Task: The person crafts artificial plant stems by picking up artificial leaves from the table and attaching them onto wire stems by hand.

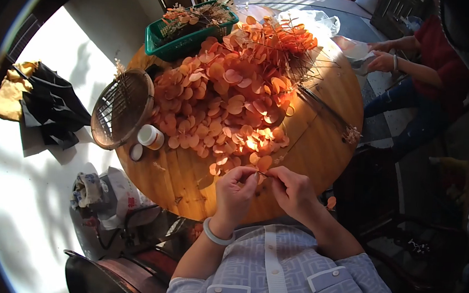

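Observation:
Close in front of my chest, my left hand (235,193) and my right hand (295,192) almost meet at the near side of the table. Fingers of both are pinched on a thin dark leaf stem, mostly hidden by the fingertips. Orange round leaves (264,162) show just beyond the fingertips; whether they join this stem I cannot tell. A large heap of orange leaves (229,105) spreads beyond my hands. Left of the heap stand an open white jar (150,136) and its lid (136,151).
On the round wooden table (322,148) are a green plastic basket (185,42) with dried sprigs, a tilted woven basket (143,98), dark stems (325,109) and a clear plastic bag (316,22). Across at right sits another person (445,58) holding whitish material. A black umbrella (56,105) lies left.

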`<control>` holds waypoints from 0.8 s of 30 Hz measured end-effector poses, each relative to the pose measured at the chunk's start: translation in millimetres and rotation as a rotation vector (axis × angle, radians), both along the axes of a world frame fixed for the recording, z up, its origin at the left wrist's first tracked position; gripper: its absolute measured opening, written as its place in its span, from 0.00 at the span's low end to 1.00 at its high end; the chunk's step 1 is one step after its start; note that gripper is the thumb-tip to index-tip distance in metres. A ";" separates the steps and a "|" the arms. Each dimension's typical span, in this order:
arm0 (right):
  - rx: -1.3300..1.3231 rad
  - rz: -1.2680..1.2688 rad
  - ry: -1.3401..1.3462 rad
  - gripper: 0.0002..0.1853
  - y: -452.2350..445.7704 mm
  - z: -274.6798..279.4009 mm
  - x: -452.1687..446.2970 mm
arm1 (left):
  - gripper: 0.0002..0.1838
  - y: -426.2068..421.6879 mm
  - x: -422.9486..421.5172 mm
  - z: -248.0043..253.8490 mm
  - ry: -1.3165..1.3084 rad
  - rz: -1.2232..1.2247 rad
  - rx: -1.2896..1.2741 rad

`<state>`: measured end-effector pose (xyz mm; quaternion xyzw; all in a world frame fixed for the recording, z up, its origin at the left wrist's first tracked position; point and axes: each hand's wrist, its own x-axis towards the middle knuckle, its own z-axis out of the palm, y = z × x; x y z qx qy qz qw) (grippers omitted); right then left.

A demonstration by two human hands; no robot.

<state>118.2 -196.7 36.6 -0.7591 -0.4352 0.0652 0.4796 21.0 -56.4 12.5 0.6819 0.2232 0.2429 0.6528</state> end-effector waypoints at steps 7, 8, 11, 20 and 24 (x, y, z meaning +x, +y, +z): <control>0.000 0.012 0.235 0.08 -1.7 -3.7 4.3 | 0.06 -1.2 -1.1 -0.5 0.021 -0.004 -0.013; 0.001 0.009 0.235 0.08 -1.9 -5.0 4.6 | 0.06 -1.4 -1.2 -1.0 0.021 -0.002 -0.015; -0.024 0.006 0.024 0.08 -1.2 -4.4 2.4 | 0.05 -1.4 -1.1 -2.0 0.021 0.001 0.025; -0.138 -0.024 -0.119 0.19 1.0 7.6 4.0 | 0.04 2.8 4.4 12.4 -0.043 -0.009 0.900; -0.201 0.140 -0.051 0.23 -0.6 14.4 20.1 | 0.05 11.7 5.0 18.7 -0.040 -0.100 1.032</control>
